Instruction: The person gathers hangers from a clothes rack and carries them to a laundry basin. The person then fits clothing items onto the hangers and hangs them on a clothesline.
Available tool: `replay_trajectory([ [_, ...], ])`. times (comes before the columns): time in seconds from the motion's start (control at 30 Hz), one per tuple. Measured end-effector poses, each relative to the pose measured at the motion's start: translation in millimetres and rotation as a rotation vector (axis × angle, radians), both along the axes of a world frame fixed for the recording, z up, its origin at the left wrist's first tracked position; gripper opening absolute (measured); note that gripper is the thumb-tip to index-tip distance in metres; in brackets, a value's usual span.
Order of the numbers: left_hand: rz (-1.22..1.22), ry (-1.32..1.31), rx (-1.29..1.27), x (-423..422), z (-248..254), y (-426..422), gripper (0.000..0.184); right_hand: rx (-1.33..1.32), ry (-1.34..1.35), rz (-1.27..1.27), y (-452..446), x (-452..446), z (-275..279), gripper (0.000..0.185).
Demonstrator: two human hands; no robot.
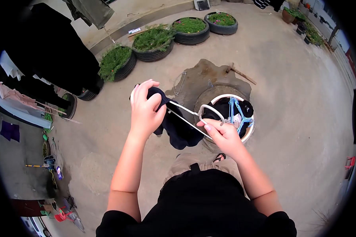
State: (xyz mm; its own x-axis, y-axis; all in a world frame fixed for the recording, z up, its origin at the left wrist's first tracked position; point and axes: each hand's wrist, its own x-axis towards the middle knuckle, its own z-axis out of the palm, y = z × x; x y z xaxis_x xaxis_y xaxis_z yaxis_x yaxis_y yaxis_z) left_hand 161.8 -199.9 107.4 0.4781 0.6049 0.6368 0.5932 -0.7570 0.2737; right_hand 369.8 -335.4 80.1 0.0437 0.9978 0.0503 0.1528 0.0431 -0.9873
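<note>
My left hand (146, 106) is closed on a dark navy garment (178, 128), which hangs down between my two hands. A white hanger (188, 122) has one end inside the cloth near my left fingers. My right hand (224, 135) pinches the hanger beside its hook, with the hook curving above the fingers. Below and beyond my right hand stands a round white tub (247, 136) holding dark clothes and several blue hangers (234, 103). My right hand covers part of the tub.
Several tyre planters (192, 36) with green plants curve along the wall. Dark clothes (47, 43) hang at the left. Past the tub are a wet patch (203, 71), a loose wire hanger (179, 83) and a wooden-handled tool (243, 75).
</note>
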Motion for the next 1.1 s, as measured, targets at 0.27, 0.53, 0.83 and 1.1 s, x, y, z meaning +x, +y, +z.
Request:
replay_trajectory([
  [0.27,0.013,0.097,-0.111,6.5,15.2,4.0,0.039,0.141,-0.098,0.022,14.3,24.7,25.4,0.020],
  [0.53,0.139,-0.123,-0.099,-17.6,13.8,23.0,0.032,0.640,-0.035,-0.235,-11.5,48.3,32.8,0.010],
  [0.83,0.150,-0.238,-0.201,-21.7,37.7,-9.7,0.036,-0.507,-0.279,0.065,18.9,17.7,-121.3,0.081],
  [1.1,0.230,-0.304,-0.227,-63.1,25.8,-19.8,0.033,-0.524,0.461,-0.182,48.1,25.5,-166.1,0.018],
])
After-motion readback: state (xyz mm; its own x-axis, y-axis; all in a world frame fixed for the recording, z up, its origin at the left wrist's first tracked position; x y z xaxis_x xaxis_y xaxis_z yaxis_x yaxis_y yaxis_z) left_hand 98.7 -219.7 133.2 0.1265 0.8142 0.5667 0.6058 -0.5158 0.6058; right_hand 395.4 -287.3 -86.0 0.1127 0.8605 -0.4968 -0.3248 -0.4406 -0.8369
